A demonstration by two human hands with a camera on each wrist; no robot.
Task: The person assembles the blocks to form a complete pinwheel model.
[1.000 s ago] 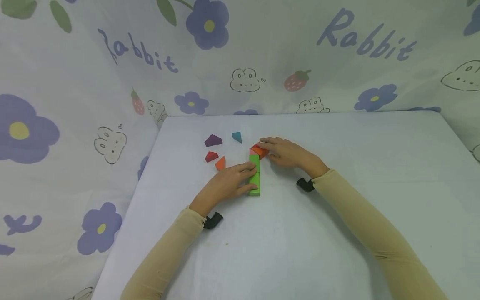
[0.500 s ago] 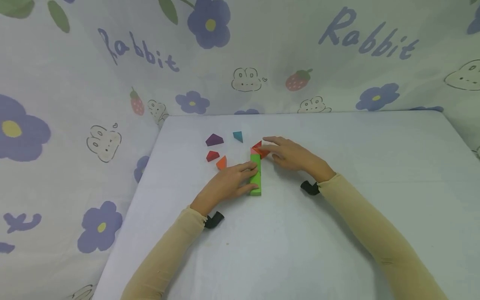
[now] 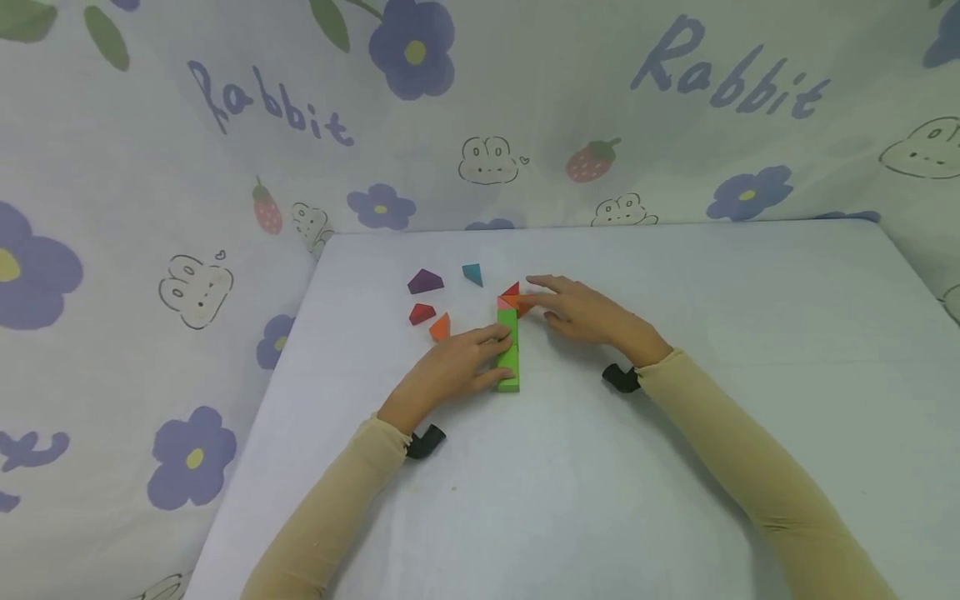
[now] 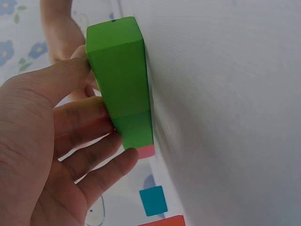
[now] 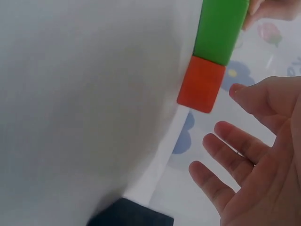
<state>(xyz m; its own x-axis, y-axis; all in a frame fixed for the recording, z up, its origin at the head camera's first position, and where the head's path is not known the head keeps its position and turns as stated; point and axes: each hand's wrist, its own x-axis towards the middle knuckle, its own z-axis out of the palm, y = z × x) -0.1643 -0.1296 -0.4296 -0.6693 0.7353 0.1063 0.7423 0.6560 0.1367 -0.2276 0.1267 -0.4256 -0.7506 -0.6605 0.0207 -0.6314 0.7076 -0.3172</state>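
Observation:
Two green blocks (image 3: 510,360) lie end to end in a column running away from me. My left hand (image 3: 457,364) rests its fingers over their left side, thumb toward the near end; in the left wrist view the fingers (image 4: 108,172) reach loosely along the green blocks (image 4: 120,75). Beyond them sit a small pink piece (image 3: 506,304), a red triangle (image 3: 513,289) and an orange triangle (image 3: 522,310). My right hand (image 3: 588,312) hovers just right of these, its index finger overlapping the orange triangle. In the right wrist view its spread fingers hold nothing, apart from the orange piece (image 5: 202,84).
Left of the column lie a purple block (image 3: 426,282), a teal triangle (image 3: 473,273), a red block (image 3: 422,313) and an orange block (image 3: 441,327). A dark block (image 5: 134,214) shows low in the right wrist view. A patterned cloth (image 3: 487,108) rises behind the white table (image 3: 675,275).
My right hand has drawn back slightly to the right from the red and orange triangles, its fingers more spread, and more of the red triangle shows. The left hand has stayed on the green blocks.

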